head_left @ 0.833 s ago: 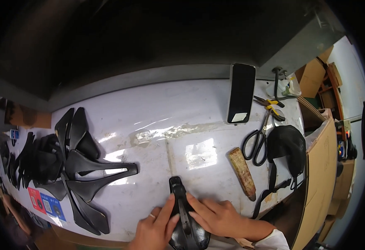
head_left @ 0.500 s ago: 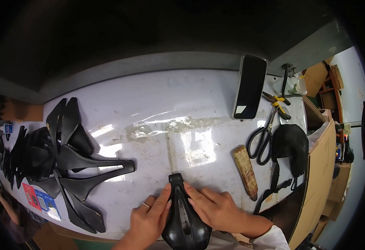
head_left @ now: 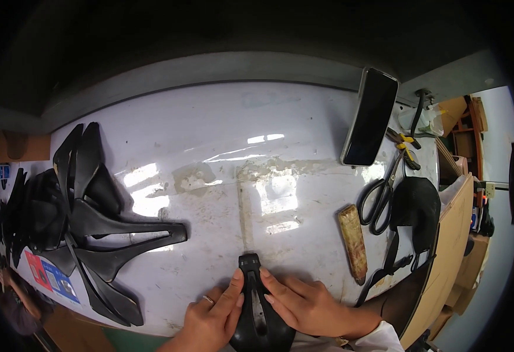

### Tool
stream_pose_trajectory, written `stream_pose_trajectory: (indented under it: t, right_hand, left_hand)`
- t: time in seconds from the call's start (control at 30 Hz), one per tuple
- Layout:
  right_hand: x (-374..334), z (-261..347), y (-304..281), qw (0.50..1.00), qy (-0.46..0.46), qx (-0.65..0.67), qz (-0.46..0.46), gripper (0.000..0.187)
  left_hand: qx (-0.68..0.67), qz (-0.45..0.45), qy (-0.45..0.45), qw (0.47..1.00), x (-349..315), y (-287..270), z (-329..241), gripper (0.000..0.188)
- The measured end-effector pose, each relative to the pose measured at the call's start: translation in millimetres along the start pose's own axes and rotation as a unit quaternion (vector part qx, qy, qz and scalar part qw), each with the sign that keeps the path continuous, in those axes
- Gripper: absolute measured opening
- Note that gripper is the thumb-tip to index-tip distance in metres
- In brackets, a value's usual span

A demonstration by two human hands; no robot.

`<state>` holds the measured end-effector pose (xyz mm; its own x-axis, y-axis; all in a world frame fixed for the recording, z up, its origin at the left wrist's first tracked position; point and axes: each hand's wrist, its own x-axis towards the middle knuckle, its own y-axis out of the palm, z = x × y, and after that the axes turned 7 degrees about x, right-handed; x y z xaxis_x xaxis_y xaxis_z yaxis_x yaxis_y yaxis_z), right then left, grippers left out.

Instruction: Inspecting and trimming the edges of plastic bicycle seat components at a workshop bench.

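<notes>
A black bicycle saddle (head_left: 263, 341) with a long slot down its middle lies at the near edge of the table, its narrow nose pointing away from me. My left hand (head_left: 210, 317) is closed along the left side of the nose, thumb and fingers pressed to the edge; a ring shows on one finger. On the opposite side my right hand (head_left: 307, 306) grips the nose edge the same way, fingers bent over it. The saddle's wide rear runs out of the picture at the bottom.
Several black saddle covers (head_left: 116, 227) are heaped at left, beside a red-and-blue card (head_left: 52, 278). Rightward are a wrapped brown bar (head_left: 352, 243), scissors (head_left: 376, 205), pliers (head_left: 405, 141), a propped phone (head_left: 371, 117), a black fabric piece (head_left: 415, 202) and a cardboard box (head_left: 453, 234). Another person's arm (head_left: 25, 296) shows lower left.
The whole view has shifted a little, with the phone and tools farther right. The saddle's nose sits slightly lower in the picture; both hands keep their hold on it.
</notes>
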<state>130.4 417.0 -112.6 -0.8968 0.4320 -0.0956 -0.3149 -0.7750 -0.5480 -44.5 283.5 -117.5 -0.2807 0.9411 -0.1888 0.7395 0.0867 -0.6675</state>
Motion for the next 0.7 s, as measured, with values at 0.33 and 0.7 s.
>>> stream_pose_trajectory:
  t: [0.33, 0.7]
  right_hand:
    - [-9.1, -1.3, 12.2, 0.999, 0.013, 0.035, -0.011, 0.067]
    - [-10.7, 27.7, 22.0, 0.992, 0.04, -0.118, -0.012, 0.05]
  left_hand:
    - [-0.055, -0.031, -0.017, 0.998, -5.2, 5.9, -12.4, 0.037]
    - [0.142, -0.035, 0.005, 0.989, -2.8, 11.0, -32.6, 0.051]
